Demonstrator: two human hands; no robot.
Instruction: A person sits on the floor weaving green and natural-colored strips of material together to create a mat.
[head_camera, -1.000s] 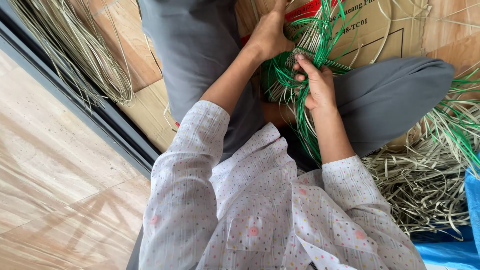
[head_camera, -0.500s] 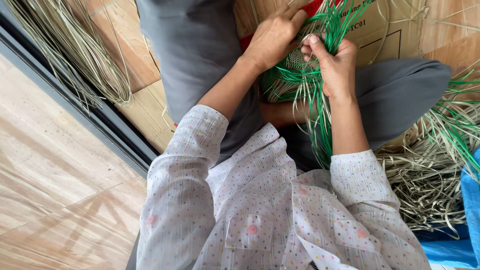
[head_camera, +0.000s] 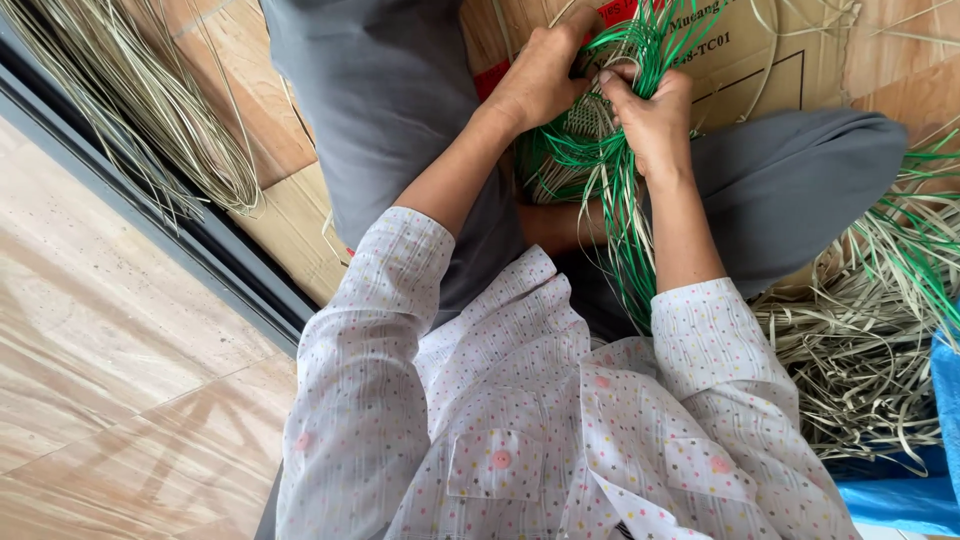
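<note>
Weaving in progress, seated cross-legged on flattened cardboard (head_camera: 300, 215).

Left hand (head_camera: 540, 75): curled closed around the far side of the woven piece (head_camera: 588, 122), fingers tucked into the green strands; bracing the work.

Right hand (head_camera: 650, 110): pinching a gathered bunch of green strips (head_camera: 625, 230) at the top edge of the piece, fingers pressed tightly together.

Location of work: held above the lap, between both hands, in front of grey trousers (head_camera: 400, 90).

Progress, judged from this view: only 1 small checkered patch showing as finished, pale and green, at the centre between the hands. Long green ends hanging loose below, trailing toward the shirt cuff (head_camera: 700, 320), and fanning upward unwoven. Appearing early to mid stage; most strip length not yet worked in.

Stock remaining: 1 heap of pale dried strips (head_camera: 860, 360) lying at the right with green ones mixed in, 1 bundle (head_camera: 150, 110) lying at the upper left beside the dark floor track (head_camera: 150, 215).
</note>
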